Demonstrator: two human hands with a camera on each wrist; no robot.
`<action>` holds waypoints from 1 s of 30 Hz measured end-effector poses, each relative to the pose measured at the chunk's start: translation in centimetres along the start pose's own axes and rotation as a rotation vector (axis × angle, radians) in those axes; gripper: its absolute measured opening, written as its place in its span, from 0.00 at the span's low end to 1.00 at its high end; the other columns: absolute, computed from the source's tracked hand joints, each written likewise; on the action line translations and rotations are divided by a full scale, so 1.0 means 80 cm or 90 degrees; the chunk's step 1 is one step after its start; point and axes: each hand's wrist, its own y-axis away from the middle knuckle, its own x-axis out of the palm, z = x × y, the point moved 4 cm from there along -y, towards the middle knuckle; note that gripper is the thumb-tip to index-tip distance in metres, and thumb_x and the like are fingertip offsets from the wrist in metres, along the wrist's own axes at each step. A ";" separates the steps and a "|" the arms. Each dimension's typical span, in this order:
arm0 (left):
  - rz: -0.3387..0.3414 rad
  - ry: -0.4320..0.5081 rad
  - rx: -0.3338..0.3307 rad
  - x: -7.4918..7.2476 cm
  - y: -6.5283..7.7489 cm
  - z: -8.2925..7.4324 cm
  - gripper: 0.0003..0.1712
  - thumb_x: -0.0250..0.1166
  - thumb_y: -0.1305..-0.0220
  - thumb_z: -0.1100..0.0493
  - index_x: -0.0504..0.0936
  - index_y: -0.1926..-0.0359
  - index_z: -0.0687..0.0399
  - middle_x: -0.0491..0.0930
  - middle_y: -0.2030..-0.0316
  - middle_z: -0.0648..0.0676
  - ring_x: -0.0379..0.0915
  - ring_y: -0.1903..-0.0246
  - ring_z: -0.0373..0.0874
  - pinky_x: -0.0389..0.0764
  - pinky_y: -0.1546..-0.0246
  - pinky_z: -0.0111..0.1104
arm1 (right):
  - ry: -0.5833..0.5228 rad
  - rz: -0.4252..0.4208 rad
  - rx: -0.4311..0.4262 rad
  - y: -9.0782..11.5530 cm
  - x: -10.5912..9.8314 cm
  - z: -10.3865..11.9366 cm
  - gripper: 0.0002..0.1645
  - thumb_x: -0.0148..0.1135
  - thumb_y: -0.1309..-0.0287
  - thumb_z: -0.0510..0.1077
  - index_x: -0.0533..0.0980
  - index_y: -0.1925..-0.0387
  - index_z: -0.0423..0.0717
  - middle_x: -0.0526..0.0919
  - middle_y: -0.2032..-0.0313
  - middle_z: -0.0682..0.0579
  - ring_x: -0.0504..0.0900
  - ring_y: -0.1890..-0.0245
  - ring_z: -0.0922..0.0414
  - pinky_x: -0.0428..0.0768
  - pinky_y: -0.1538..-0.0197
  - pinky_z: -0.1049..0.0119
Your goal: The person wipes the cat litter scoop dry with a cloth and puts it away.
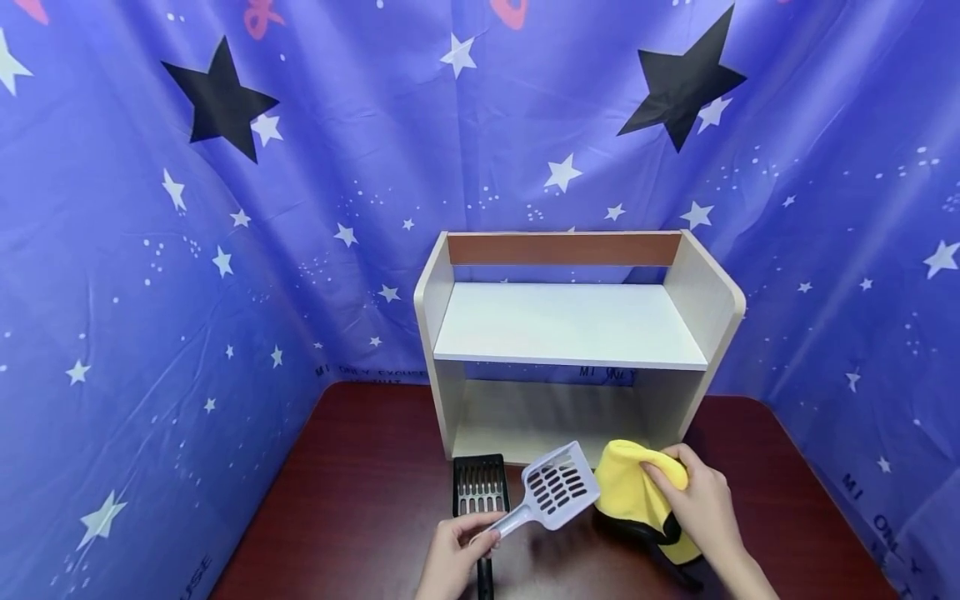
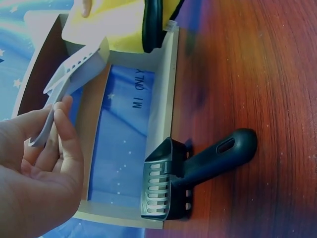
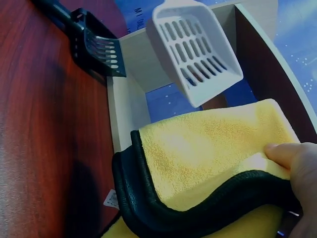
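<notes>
Pinched by its handle in my left hand is a white slotted litter scoop, raised over the table with its head toward the right. My right hand grips a yellow cloth with black edging by its upper part; the rest hangs folded below, and a small white tag shows at its edge. The scoop's head is close to the cloth's left side. A black slotted scoop lies on the table below my left hand, its handle pointing away from the shelf.
A two-tier shelf unit with a white upper board stands at the back of the dark red wooden table. Behind and at both sides hangs a blue curtain printed with stars.
</notes>
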 end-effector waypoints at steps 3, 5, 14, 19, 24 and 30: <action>-0.001 0.009 0.000 -0.001 0.000 0.002 0.18 0.64 0.36 0.68 0.79 0.49 0.79 0.82 0.63 0.76 0.75 0.73 0.27 0.80 0.70 0.20 | -0.015 0.011 -0.002 -0.005 0.000 0.005 0.12 0.76 0.50 0.43 0.78 0.69 0.50 0.76 0.82 0.58 0.67 0.82 0.72 0.67 0.80 0.74; -0.003 0.016 0.004 -0.002 -0.001 0.002 0.18 0.64 0.36 0.69 0.79 0.50 0.80 0.81 0.62 0.77 0.76 0.72 0.27 0.81 0.69 0.20 | -0.026 0.020 0.000 -0.008 0.000 0.009 0.12 0.76 0.50 0.43 0.78 0.68 0.49 0.76 0.82 0.58 0.67 0.82 0.72 0.67 0.80 0.75; -0.017 -0.008 0.016 0.001 -0.009 -0.003 0.16 0.66 0.38 0.68 0.82 0.52 0.76 0.84 0.65 0.72 0.76 0.72 0.27 0.81 0.68 0.20 | -0.034 0.016 -0.034 -0.030 -0.001 0.030 0.13 0.77 0.52 0.41 0.78 0.68 0.47 0.77 0.81 0.55 0.65 0.82 0.71 0.65 0.81 0.74; -0.037 -0.010 0.021 -0.003 -0.011 -0.005 0.14 0.67 0.40 0.69 0.84 0.54 0.75 0.85 0.63 0.69 0.78 0.73 0.27 0.84 0.67 0.23 | -0.033 0.003 -0.049 -0.041 0.002 0.039 0.14 0.78 0.53 0.40 0.78 0.68 0.47 0.78 0.80 0.54 0.66 0.82 0.70 0.65 0.81 0.75; -0.040 -0.009 0.020 -0.006 -0.011 -0.005 0.14 0.67 0.41 0.69 0.84 0.55 0.75 0.85 0.63 0.71 0.79 0.72 0.27 0.84 0.67 0.22 | -0.050 0.031 -0.064 -0.042 0.009 0.055 0.14 0.78 0.53 0.41 0.78 0.69 0.50 0.75 0.81 0.57 0.65 0.82 0.70 0.66 0.81 0.74; -0.043 -0.021 0.011 -0.005 -0.014 -0.006 0.12 0.68 0.41 0.69 0.85 0.56 0.72 0.86 0.65 0.70 0.80 0.73 0.27 0.83 0.69 0.21 | -0.054 0.047 -0.113 -0.040 0.016 0.084 0.15 0.78 0.54 0.40 0.78 0.68 0.51 0.76 0.78 0.59 0.65 0.80 0.69 0.67 0.80 0.73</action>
